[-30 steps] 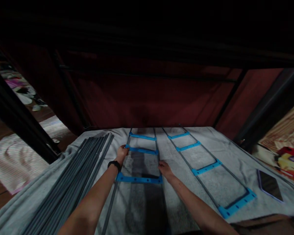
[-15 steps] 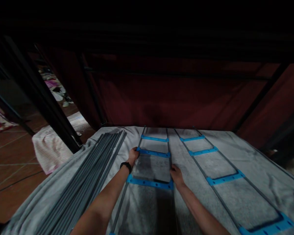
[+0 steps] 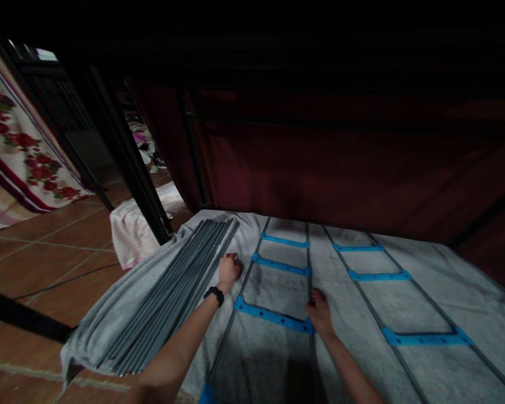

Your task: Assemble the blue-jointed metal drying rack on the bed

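2 grey-rod ladder frames with blue plastic crosspieces point(image 3: 278, 292) assembled on grey blanket point(image 3: 425, 365); grey rod bundle point(image 3: 172, 297) unused at left edge; left hand point(image 3: 228, 268) loosely curled, empty; right hand point(image 3: 320, 314) gripping frame rail

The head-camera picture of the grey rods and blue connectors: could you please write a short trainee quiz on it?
1. True or false: the right hand rests at the near blue connector of the left ladder-like frame.
2. Which lies nearest the left hand? A) the bundle of grey rods B) the right ladder-like frame C) the striped cloth
3. What is worn on the left wrist?

Key:
1. True.
2. A; the hand sits between the bundle and the left frame, on the grey blanket.
3. A black wristband.
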Demonstrator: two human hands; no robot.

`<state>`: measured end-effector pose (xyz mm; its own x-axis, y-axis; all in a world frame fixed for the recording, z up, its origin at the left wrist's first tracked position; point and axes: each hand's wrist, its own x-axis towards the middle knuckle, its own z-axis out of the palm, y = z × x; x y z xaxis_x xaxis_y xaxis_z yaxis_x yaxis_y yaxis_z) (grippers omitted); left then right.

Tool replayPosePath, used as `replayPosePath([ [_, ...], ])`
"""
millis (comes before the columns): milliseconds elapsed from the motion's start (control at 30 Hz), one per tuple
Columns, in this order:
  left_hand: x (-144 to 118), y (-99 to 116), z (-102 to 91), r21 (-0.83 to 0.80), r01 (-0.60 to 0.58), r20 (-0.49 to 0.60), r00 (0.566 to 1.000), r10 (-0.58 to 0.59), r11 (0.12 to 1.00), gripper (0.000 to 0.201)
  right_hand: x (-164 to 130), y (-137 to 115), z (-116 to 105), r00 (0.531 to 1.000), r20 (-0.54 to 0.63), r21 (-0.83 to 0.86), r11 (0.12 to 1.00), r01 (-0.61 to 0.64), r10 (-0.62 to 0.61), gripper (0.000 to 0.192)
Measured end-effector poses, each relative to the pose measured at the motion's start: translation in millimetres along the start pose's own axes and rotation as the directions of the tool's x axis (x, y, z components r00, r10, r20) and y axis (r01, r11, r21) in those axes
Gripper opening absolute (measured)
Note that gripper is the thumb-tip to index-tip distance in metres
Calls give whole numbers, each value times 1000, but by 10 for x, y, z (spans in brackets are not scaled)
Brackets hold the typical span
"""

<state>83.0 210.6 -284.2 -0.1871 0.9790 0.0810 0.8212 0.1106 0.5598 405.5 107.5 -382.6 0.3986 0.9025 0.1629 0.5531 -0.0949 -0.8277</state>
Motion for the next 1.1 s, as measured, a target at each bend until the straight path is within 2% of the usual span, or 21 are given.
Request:
replayPosePath([
  [100, -209, -338, -304, 147, 69, -55, 997, -62, 987, 34, 15, 39, -11, 1000, 15, 34, 999, 3, -4, 44],
  [200, -374, -549, -427, 243, 103, -32, 995, -98, 964, 29, 3, 37, 1, 1000, -5, 38, 999, 24, -23, 43],
  [300, -417, -581, -404, 277, 128, 2, 991, -134, 952, 29, -17, 22, 15, 999, -36, 38, 999, 37, -35, 42],
  [467, -323, -444, -409, 201, 176, 62, 979, -192, 964, 23, -1, 46, -12, 1000, 1, 64, 998, 26, -26, 43],
  [567, -316, -299, -447, 84, 140, 110, 983, -148, 987, 19, 29, 40, -51, 999, 31, 68, 998, 10, -12, 43],
  [667, -443, -76, -405, -54, 82, 178, 981, -71, 995, 20, 43, -66, -94, 999, 31, 70, 997, -27, 24, 41],
  [733, -602, 111, -326, -270, 97, 287, 958, -16, 958, 20, 28, -218, -115, 1000, -4, 84, 996, -26, 27, 37],
  [767, -694, 210, -279, -448, 152, 368, 930, 27, 881, 20, 10, -319, -121, 999, -26, 110, 994, -18, 21, 35],
  [833, -878, 407, -184, -701, 325, 510, 850, 129, 635, 24, -44, -559, -124, 999, -32, 241, 970, -24, 32, 32],
  [867, -961, 499, -142, -750, 407, 562, 808, 178, 521, 27, -78, -690, -123, 998, 18, 349, 935, -65, 62, 32],
  [900, -1036, 585, -104, -759, 471, 603, 769, 211, 450, 29, -115, -819, -121, 988, 113, 469, 870, -149, 108, 32],
  [933, -1100, 661, -73, -752, 517, 633, 738, 233, 409, 29, -150, -941, -121, 954, 260, 577, 768, -278, 151, 33],
  [1000, -1192, 781, -31, -729, 571, 676, 691, 258, 378, 26, -208, -1143, -131, 875, 472, 712, 538, -451, 109, 36],
  [1033, -1221, 825, -20, -719, 586, 688, 673, 270, 374, 23, -227, -1216, -142, 850, 522, 735, 465, -493, 77, 34],
  [1100, -1249, 879, -16, -707, 605, 705, 642, 301, 366, 20, -245, -1304, -175, 826, 561, 747, 398, -532, 50, 29],
])
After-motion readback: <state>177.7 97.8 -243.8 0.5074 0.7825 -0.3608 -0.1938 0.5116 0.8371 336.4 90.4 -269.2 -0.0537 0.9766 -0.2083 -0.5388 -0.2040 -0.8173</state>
